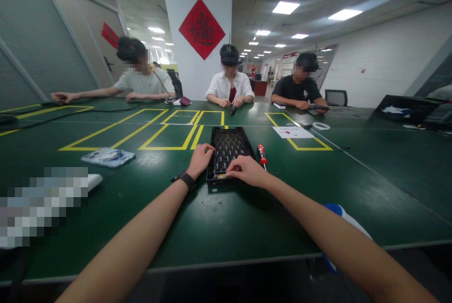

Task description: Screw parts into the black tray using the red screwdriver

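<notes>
A black open tray (221,182) lies on the table in front of me, with several rows of small metal bits (229,147) standing in it. My left hand (199,161), a black watch on its wrist, grips the tray's left wall with bent fingers. At the near end of the tray, my right hand (247,170) reaches in from the right with thumb and fingers pinched together. Whatever sits in that pinch is hidden by the fingers. A small yellowish strip (221,176) shows just left of those fingertips. Right of the tray lies a red and black screwdriver (262,155).
On the green table (169,242), a phone (108,157) lies left and a blurred-out pale object (42,206) nearer. Paper (293,132) and a tape roll (320,125) lie at the right. Three people sit across; one handles a small dark object (232,109).
</notes>
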`<state>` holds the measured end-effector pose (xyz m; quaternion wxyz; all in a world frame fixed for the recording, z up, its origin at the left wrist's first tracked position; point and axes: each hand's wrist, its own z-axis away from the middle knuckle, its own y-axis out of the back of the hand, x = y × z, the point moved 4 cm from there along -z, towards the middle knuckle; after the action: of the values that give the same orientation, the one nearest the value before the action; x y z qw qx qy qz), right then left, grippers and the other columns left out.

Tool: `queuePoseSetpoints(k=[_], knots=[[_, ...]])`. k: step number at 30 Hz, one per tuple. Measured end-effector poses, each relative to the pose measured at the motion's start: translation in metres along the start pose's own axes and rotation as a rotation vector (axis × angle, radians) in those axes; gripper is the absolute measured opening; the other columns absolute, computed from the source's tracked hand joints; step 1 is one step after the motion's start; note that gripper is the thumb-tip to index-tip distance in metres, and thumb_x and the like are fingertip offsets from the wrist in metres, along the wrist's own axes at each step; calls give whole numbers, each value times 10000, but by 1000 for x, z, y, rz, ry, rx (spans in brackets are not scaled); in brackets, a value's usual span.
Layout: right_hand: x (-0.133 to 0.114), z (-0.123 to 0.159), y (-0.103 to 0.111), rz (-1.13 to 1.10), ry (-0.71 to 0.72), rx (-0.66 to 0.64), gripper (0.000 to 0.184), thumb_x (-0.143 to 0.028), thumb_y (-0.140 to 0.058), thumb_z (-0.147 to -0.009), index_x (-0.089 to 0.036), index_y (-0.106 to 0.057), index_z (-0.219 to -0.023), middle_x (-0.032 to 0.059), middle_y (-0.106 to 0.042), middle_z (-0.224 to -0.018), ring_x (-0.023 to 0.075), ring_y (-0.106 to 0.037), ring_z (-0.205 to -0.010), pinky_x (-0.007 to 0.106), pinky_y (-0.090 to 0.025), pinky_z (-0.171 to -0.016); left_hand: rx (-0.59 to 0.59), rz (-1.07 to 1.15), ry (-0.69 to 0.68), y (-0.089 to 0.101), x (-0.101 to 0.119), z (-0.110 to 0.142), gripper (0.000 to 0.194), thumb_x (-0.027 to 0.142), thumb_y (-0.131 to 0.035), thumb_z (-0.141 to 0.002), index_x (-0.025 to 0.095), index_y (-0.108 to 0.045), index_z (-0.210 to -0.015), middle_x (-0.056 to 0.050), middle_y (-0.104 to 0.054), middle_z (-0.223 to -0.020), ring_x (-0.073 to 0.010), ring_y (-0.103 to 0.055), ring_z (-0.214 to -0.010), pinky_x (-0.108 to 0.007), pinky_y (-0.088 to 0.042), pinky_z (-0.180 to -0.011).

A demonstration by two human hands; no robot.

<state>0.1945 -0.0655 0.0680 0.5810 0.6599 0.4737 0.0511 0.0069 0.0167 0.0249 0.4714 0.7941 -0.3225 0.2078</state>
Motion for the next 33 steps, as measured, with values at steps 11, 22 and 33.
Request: queuePoseSetpoints(k=[11, 22, 33], knots=[[4, -2, -2, -86, 2, -5, 170, -284, -664, -722, -159, -706, -829, 23, -674, -739, 102, -560, -663, 205, -394, -640, -8, -17, -12, -1, 0, -1, 225, 213, -426, -764, 170, -644, -798, -60, -592, -873, -190, -518, -895, -329, -408, -853], [3, -1, -4, 7, 41, -6, 157, -289, -612, -776, -187, -714, -838, 29, -690, -784, 120, -585, -716, 228, -389, -686, -9, -13, -12, -1, 0, -2, 215, 213, -432, -768, 169, -642, -792, -58, -591, -876, -186, -518, -900, -319, -414, -847], [-4, 0, 0, 58, 69, 26, 130, -268, -625, -769, -203, -717, -834, 33, -695, -823, 140, -588, -792, 249, -390, -743, -5, -26, -3, 0, 2, -2, 218, 212, -430, -759, 176, -644, -781, -55, -587, -862, -191, -518, -905, -325, -409, -853]])
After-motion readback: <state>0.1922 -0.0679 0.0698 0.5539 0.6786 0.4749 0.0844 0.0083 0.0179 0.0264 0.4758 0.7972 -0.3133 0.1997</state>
